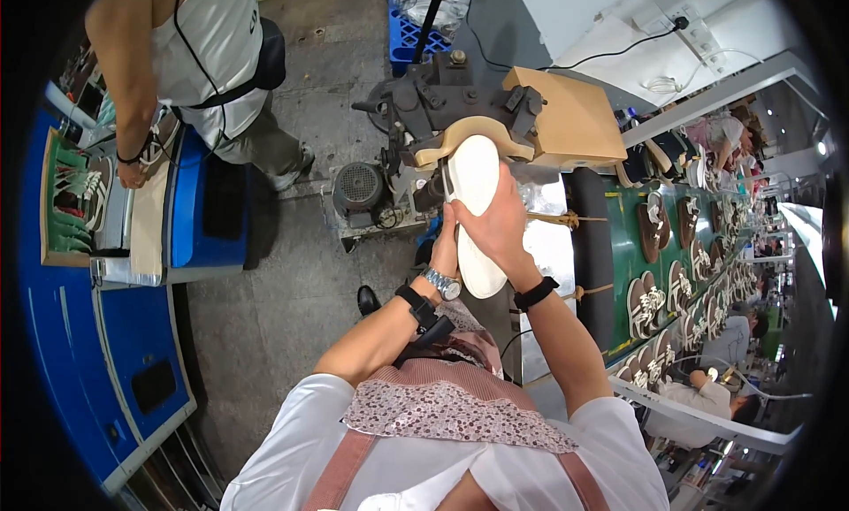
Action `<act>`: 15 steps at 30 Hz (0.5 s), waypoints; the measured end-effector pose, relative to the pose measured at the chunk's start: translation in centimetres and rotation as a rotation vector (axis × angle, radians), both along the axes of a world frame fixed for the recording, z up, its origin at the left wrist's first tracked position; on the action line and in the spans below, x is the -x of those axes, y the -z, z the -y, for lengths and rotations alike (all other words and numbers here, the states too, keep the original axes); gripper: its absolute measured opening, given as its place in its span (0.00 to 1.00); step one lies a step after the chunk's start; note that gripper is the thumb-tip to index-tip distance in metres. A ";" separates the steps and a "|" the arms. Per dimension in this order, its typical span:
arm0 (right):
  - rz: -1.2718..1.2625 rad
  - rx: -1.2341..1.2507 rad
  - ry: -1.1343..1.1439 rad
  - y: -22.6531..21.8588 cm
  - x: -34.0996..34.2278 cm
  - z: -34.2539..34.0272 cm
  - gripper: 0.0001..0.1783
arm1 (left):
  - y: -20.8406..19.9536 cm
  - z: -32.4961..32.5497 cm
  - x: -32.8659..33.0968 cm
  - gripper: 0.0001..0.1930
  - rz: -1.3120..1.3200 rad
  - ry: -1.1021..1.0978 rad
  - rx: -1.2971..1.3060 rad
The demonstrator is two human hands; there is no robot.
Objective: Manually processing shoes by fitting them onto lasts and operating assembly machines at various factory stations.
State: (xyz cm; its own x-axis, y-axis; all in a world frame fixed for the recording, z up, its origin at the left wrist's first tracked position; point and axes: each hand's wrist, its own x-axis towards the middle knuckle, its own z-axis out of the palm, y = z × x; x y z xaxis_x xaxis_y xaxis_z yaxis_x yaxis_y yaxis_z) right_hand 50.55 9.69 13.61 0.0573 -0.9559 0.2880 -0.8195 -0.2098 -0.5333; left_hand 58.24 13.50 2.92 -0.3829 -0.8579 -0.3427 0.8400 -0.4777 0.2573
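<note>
A shoe (476, 179) is held in both my hands with its white sole turned up toward me and its length pointing away. My right hand (498, 217) grips it along the right side, the thumb lying across the sole. On the left side my left hand (447, 246) is closed around the lower part. The shoe's upper is mostly hidden beneath the sole and my fingers. Its far end lies over or against the tan curved guard (462, 133) of a dark machine (442, 95); whether they touch I cannot tell.
A grey motor (359, 186) sits left of the machine. Behind it stands a cardboard box (575, 126). To the right, a green conveyor (619, 246) carries several brown shoes (646, 303). At left, a person (208, 69) stands by a blue machine (209, 210).
</note>
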 end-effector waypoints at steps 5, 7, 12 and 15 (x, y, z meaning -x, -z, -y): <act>0.169 0.016 -0.016 3.2 1.2 -0.7 0.43 | 1.5 -0.4 -0.8 0.41 0.100 0.049 0.022; 0.133 0.033 0.073 2.6 0.1 -1.4 0.40 | 1.5 -0.9 -1.4 0.45 0.055 0.074 0.049; 0.328 0.062 0.078 1.3 1.2 -6.6 0.32 | 0.0 -3.2 -3.2 0.41 0.170 0.168 0.122; 1.037 -0.391 0.178 5.7 2.8 -9.0 0.29 | -1.0 -2.4 -7.9 0.38 0.182 0.305 0.132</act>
State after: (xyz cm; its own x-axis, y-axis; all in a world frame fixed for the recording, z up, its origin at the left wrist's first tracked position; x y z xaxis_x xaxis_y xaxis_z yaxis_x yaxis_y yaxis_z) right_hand 47.79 18.71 7.88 -0.1820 -0.9618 -0.2044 0.0571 0.1972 -0.9787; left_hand 66.09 15.89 3.93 -0.5705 -0.7552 -0.3227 0.5992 -0.6515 0.4652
